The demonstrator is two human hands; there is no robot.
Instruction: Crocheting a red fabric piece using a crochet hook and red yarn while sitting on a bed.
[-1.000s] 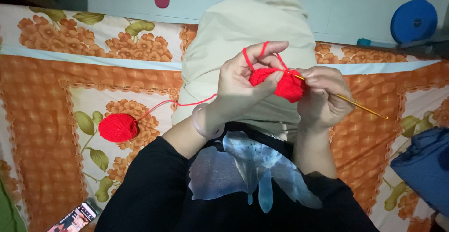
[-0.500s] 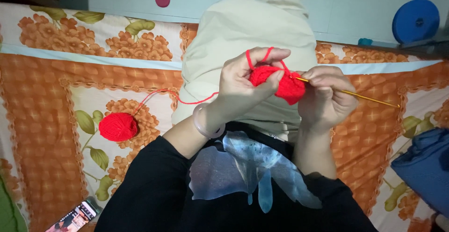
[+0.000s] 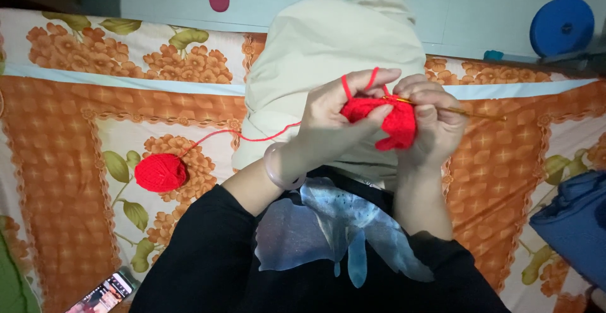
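Hands crocheting red yarn above the lap on a floral bed.
Left hand [image 3: 334, 123] pinches the red crochet piece [image 3: 385, 120]; right hand [image 3: 429, 123] clenches the hook [image 3: 467, 112], its long axis pointing right. Yarn ball [image 3: 161, 172] lies left; phone [image 3: 101, 294] at the near-left corner.

The crochet piece [image 3: 386, 118] in the hands is soft, fuzzy red yarn, matt like the wound yarn ball [image 3: 161, 172] on the bed. The crochet hook [image 3: 464, 112] looks like thin gold-toned metal with a slight sheen. The bedsheet [image 3: 76, 130] is printed matt cloth. The bangle [image 3: 278, 171] is smooth, translucent and glossy. The trousers [image 3: 334, 54] are plain matt cream fabric.
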